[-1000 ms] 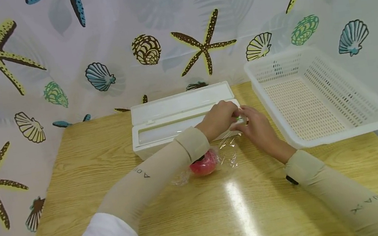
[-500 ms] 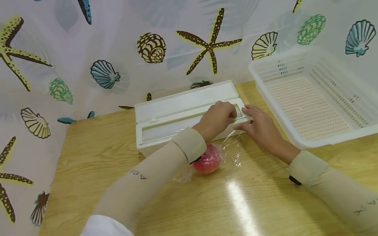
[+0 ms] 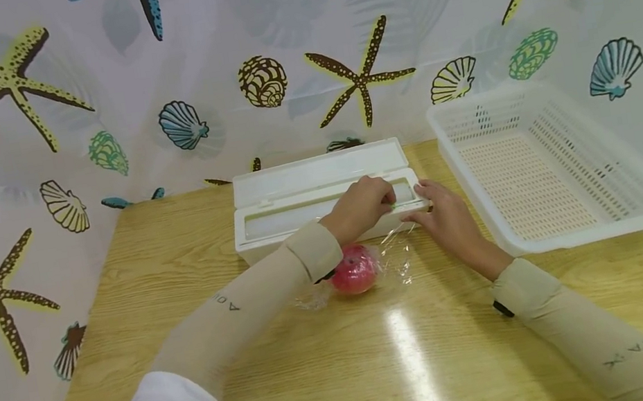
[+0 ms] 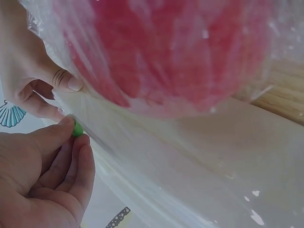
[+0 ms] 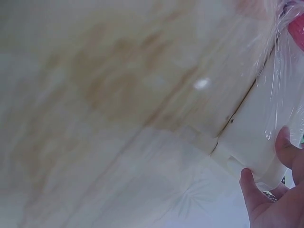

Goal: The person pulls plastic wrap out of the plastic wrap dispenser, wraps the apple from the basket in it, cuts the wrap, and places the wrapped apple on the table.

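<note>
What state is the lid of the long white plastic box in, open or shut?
Open: the flat white lid is tilted back behind the long white plastic box, leaving its top opening exposed.

Left hand (image 3: 360,205): fingers curled at the front edge of a white box (image 3: 278,246), small green piece (image 3: 395,205) pinched at the fingertips. Right hand (image 3: 451,218): just beside it, thumb and fingers gripping the box's right end. Lid (image 3: 319,170) open, beyond both hands; white roll (image 3: 283,221) inside, showing left of the left hand. Red round object (image 3: 354,270) and clear film (image 3: 396,262) on the bodyward side of the left hand. White slotted basket (image 3: 510,177): right of and beyond the right hand. Wood-grain table (image 3: 318,376) beneath both.
</note>
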`<state>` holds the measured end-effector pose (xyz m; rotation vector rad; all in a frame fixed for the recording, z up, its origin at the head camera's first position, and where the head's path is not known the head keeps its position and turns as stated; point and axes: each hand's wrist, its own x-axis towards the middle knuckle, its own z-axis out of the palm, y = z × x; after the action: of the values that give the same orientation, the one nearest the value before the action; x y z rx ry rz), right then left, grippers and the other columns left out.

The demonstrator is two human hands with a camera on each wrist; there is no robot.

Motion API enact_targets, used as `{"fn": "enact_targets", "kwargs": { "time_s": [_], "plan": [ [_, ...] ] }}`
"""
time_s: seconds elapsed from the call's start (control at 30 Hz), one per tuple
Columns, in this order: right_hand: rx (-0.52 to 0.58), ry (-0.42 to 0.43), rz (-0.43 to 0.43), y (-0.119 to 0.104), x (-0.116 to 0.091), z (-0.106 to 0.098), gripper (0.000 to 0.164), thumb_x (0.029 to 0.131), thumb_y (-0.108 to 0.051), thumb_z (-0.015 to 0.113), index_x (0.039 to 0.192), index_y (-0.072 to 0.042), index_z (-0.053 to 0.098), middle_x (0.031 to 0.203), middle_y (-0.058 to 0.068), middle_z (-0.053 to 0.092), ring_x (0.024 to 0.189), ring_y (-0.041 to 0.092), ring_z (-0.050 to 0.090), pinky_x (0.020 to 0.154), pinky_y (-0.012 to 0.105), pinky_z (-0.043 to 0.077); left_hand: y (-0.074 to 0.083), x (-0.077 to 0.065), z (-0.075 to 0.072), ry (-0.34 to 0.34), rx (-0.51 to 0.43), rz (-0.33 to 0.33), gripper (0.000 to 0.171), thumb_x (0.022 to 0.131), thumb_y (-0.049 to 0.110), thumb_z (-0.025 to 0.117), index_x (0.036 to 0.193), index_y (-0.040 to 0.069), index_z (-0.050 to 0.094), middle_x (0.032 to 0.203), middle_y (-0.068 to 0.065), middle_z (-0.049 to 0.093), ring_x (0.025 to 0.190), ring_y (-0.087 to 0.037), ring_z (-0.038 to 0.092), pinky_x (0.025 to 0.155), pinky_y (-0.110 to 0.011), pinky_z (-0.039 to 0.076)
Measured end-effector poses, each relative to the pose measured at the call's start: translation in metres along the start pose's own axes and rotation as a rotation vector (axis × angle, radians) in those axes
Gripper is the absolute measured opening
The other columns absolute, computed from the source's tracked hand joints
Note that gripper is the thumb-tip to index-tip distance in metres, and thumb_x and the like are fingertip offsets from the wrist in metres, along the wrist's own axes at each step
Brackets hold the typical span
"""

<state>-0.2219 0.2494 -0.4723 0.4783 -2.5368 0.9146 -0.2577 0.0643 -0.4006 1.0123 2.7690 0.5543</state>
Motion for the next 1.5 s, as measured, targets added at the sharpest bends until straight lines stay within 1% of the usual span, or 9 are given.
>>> {"fn": "enact_targets", "kwargs": {
  "time_s": [0.17, 0.3, 0.53, 0.73, 0.87, 1.07, 1.23, 1.43, 1.5],
  "plan": [
    [-0.018, -0.016, 0.015, 0.0, 0.0, -0.001, 0.063, 0.072, -0.02, 0.079, 0.122, 0.009, 0.055, 0.126, 0.023, 0.052, 0.078, 0.027, 0.062, 0.067, 0.037, 0.053, -0.004, -0.006, -0.002, 0.002, -0.017, 0.004, 0.012, 0.09, 0.015, 0.062, 0.098, 0.008, 0.068, 0.094, 0.001, 0.065, 0.086, -0.01, 0.058, 0.078, -0.021, 0.047],
    [-0.028, -0.027, 0.021, 0.0, -0.001, -0.002, 0.064, 0.072, -0.021, 0.079, 0.123, 0.008, 0.054, 0.128, 0.022, 0.051, 0.078, 0.028, 0.064, 0.07, 0.04, 0.053, -0.007, -0.011, -0.003, 0.003, -0.039, 0.009, 0.012, 0.089, 0.013, 0.062, 0.099, 0.007, 0.068, 0.094, -0.001, 0.066, 0.086, -0.01, 0.059, 0.077, -0.022, 0.047],
    [-0.03, -0.04, 0.035, -0.002, 0.0, -0.002, 0.064, 0.073, -0.023, 0.079, 0.123, 0.008, 0.054, 0.128, 0.023, 0.051, 0.08, 0.029, 0.064, 0.073, 0.043, 0.052, -0.017, -0.019, -0.004, 0.009, -0.055, 0.012, 0.012, 0.089, 0.012, 0.063, 0.099, 0.007, 0.068, 0.094, -0.001, 0.066, 0.085, -0.01, 0.059, 0.076, -0.021, 0.047],
    [-0.024, -0.041, 0.051, -0.004, 0.0, -0.003, 0.065, 0.072, -0.022, 0.079, 0.124, 0.009, 0.053, 0.129, 0.023, 0.05, 0.082, 0.031, 0.063, 0.076, 0.044, 0.051, -0.027, -0.034, -0.007, 0.031, -0.07, 0.014, 0.011, 0.09, 0.012, 0.062, 0.098, 0.008, 0.068, 0.092, 0.0, 0.066, 0.084, -0.009, 0.059, 0.075, -0.02, 0.047],
    [-0.023, -0.042, 0.047, -0.004, 0.0, -0.002, 0.065, 0.073, -0.022, 0.079, 0.124, 0.009, 0.053, 0.129, 0.022, 0.05, 0.083, 0.031, 0.064, 0.078, 0.044, 0.051, -0.033, -0.045, -0.011, 0.045, -0.086, -0.006, 0.01, 0.089, 0.01, 0.062, 0.097, 0.007, 0.069, 0.092, -0.001, 0.066, 0.082, -0.009, 0.058, 0.075, -0.02, 0.047],
    [-0.006, -0.031, 0.032, -0.003, -0.001, -0.002, 0.064, 0.073, -0.022, 0.078, 0.124, 0.008, 0.053, 0.129, 0.023, 0.05, 0.08, 0.031, 0.063, 0.075, 0.044, 0.052, -0.044, -0.057, -0.013, 0.062, -0.096, -0.025, 0.01, 0.088, 0.009, 0.064, 0.096, 0.006, 0.069, 0.092, -0.002, 0.067, 0.084, -0.011, 0.06, 0.076, -0.02, 0.048],
    [-0.004, -0.048, 0.037, -0.002, -0.002, 0.001, 0.064, 0.073, -0.021, 0.078, 0.124, 0.009, 0.053, 0.129, 0.023, 0.05, 0.081, 0.031, 0.063, 0.074, 0.044, 0.052, -0.052, -0.066, -0.012, 0.076, -0.099, -0.041, 0.009, 0.087, 0.009, 0.065, 0.094, 0.006, 0.07, 0.091, -0.002, 0.067, 0.084, -0.011, 0.061, 0.076, -0.02, 0.049],
    [-0.004, -0.043, 0.042, -0.003, -0.003, 0.0, 0.064, 0.073, -0.02, 0.079, 0.124, 0.009, 0.053, 0.13, 0.023, 0.049, 0.081, 0.031, 0.063, 0.073, 0.043, 0.052, -0.057, -0.072, -0.013, 0.093, -0.11, -0.01, 0.01, 0.087, 0.008, 0.065, 0.095, 0.005, 0.07, 0.091, -0.002, 0.068, 0.085, -0.011, 0.061, 0.077, -0.021, 0.05],
    [-0.005, -0.038, 0.037, -0.004, -0.002, -0.001, 0.064, 0.073, -0.019, 0.079, 0.124, 0.009, 0.053, 0.13, 0.024, 0.049, 0.081, 0.032, 0.063, 0.072, 0.043, 0.052, -0.059, -0.073, -0.014, 0.098, -0.111, -0.01, 0.01, 0.087, 0.008, 0.065, 0.095, 0.005, 0.07, 0.092, -0.002, 0.068, 0.085, -0.011, 0.061, 0.077, -0.021, 0.05]
  ]
}}
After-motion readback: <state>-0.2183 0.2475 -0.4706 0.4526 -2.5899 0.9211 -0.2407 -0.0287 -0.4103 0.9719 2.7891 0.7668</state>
